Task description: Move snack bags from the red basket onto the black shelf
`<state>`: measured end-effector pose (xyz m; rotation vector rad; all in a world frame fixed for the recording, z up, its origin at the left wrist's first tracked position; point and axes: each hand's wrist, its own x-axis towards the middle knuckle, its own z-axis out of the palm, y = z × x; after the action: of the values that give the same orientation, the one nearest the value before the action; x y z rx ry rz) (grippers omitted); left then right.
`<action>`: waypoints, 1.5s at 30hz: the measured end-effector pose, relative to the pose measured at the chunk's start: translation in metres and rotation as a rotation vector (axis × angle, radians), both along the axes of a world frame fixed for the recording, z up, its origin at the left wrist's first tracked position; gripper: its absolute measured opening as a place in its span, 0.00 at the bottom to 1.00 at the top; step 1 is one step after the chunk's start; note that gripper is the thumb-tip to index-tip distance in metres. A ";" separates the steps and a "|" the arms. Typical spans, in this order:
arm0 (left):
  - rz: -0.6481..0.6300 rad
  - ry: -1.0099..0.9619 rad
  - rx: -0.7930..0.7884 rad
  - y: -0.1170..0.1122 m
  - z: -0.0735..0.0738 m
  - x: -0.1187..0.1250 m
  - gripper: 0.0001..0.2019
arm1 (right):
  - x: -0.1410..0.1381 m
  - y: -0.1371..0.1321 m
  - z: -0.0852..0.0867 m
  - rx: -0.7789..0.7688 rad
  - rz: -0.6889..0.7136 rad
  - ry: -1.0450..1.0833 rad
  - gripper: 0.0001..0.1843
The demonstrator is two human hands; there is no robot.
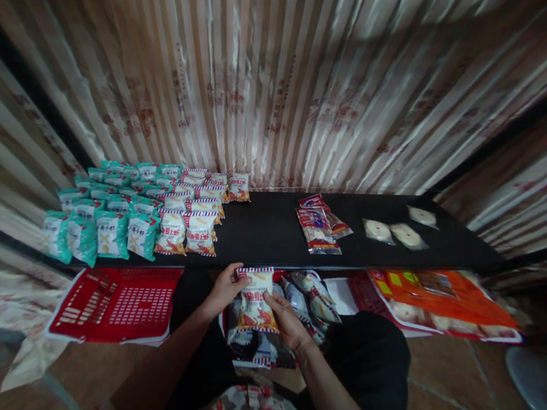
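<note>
Between my two hands is a white and orange snack bag (256,301) with a striped top edge, held upright over a basket of similar bags. My left hand (227,289) grips its upper left corner. My right hand (287,317) pinches its right side, the thumb lying on the front. Below it, several more snack bags (297,299) fill the basket between my knees. On the black shelf (266,226), white and orange bags (200,233) stand in rows, right of rows of teal snack bags (112,233).
Red packets (318,229) lie at the shelf's middle, and round white packaged pieces (407,236) farther right. Under the shelf's left end sits a red basket (132,303); at the right, another basket holds an orange package (441,294). A striped curtain (258,86) hangs behind the shelf.
</note>
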<state>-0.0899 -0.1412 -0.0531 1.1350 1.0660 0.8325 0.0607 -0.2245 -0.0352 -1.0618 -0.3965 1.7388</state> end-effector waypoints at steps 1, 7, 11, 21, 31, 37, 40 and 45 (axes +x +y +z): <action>0.017 -0.034 -0.019 -0.002 0.003 0.001 0.30 | 0.000 0.001 0.000 0.008 -0.013 0.001 0.23; 0.037 -0.096 -0.068 -0.014 0.017 0.005 0.24 | -0.001 0.007 0.001 0.016 -0.060 0.020 0.22; 0.026 -0.145 -0.079 -0.018 0.016 0.007 0.25 | -0.002 0.013 0.006 0.011 -0.107 0.042 0.21; -0.003 -0.146 -0.072 -0.015 0.017 0.006 0.31 | -0.001 0.030 0.017 0.022 -0.129 -0.016 0.20; 0.098 -0.246 -0.034 0.000 0.017 0.015 0.26 | 0.001 0.051 0.028 0.126 -0.068 -0.087 0.22; 0.183 -0.158 0.088 0.020 0.003 0.014 0.22 | 0.007 0.059 0.024 0.163 -0.015 -0.174 0.23; 0.203 -0.122 0.097 0.028 0.002 0.014 0.21 | 0.008 0.065 0.028 0.157 -0.008 -0.210 0.22; 0.249 -0.024 0.102 0.039 0.006 0.018 0.20 | 0.007 0.080 0.039 0.132 -0.003 -0.260 0.22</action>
<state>-0.0722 -0.1021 -0.0474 1.0871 1.1712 1.1047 0.0682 -0.1450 0.0033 -1.1941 -0.6629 1.5524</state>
